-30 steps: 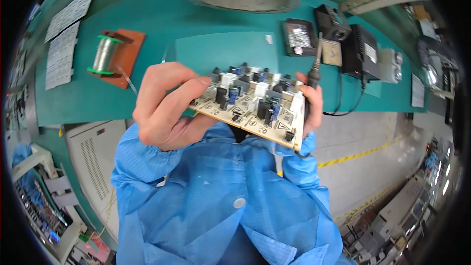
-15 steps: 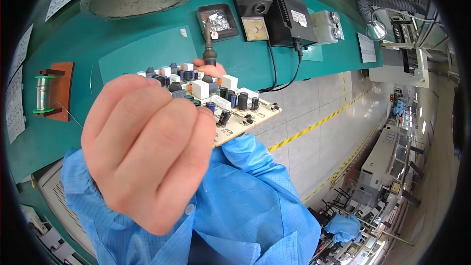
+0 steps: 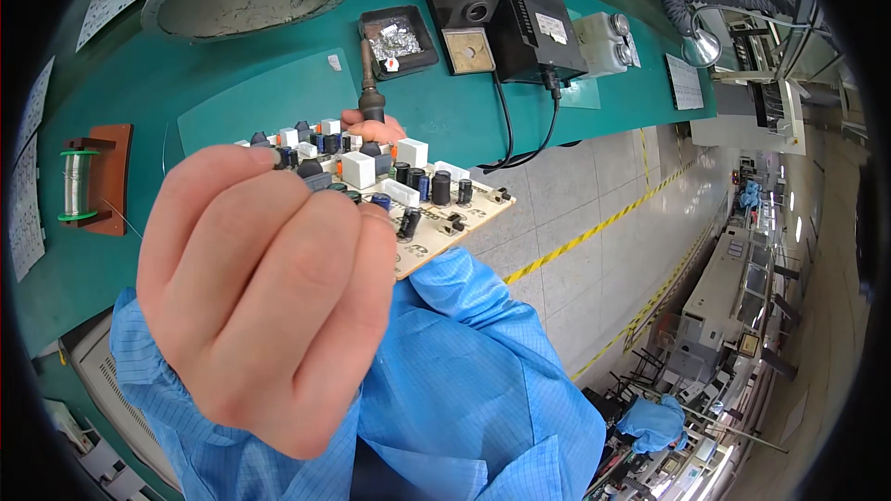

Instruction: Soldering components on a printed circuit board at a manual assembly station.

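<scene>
My left hand (image 3: 269, 297) looms large in the foreground, its fingers curled closed on the near left part of a circuit board (image 3: 473, 214). The board is held tilted in the air, crowded with black and blue capacitors, white blocks and dark parts. Beyond its far edge is my right hand (image 3: 388, 128), partly hidden by the board and closed round the handle of a soldering iron (image 3: 371, 104). The iron's metal end points up and away, in front of a black tray (image 3: 422, 56) of shiny scraps. Both forearms are in blue sleeves.
A solder spool (image 3: 80, 186) stands on a brown holder at left. Along the bench's back are a metal duct mouth (image 3: 251, 0), an iron stand (image 3: 461, 5), a black power unit (image 3: 534, 32) and two bottles (image 3: 605, 44). A cable (image 3: 509, 121) hangs over the edge.
The bench, board and hands all appear slightly farther left in the view. Both hands keep the same holds on the board and the iron.
</scene>
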The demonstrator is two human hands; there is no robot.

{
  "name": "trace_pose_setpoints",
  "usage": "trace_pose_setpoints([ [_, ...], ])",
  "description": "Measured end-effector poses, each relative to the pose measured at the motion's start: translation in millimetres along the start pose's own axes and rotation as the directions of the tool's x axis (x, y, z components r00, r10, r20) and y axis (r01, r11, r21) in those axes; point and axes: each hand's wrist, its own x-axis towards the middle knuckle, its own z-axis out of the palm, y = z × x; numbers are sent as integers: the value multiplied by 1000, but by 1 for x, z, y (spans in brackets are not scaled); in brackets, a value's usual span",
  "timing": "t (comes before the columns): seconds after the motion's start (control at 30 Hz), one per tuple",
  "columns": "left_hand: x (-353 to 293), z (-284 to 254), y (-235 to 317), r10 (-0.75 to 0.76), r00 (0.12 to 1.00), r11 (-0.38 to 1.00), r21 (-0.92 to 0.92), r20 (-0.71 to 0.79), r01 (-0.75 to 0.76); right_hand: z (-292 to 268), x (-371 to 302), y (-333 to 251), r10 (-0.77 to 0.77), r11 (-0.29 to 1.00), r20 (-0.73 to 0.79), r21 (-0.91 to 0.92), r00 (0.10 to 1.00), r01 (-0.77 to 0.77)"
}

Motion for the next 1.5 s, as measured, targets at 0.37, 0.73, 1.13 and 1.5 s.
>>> trace_pose_setpoints([
  [0.37,-39,-38,-33,-222,974,971,-81,44,225,-14,8,-9,-409,906,-258,-231,875,355],
  [0.73,-110,-28,-45,-605,795,789,-171,-46,590,-24,14,-44,-591,754,-113,-431,799,496],
  [1.13,-98,-32,-31,-527,836,850,-82,-150,521,-11,15,-21,-544,818,-144,-311,827,484],
  [1.5,-91,-30,-30,-469,872,883,-95,-144,459,14,12,8,-451,892,-296,-154,842,424],
])
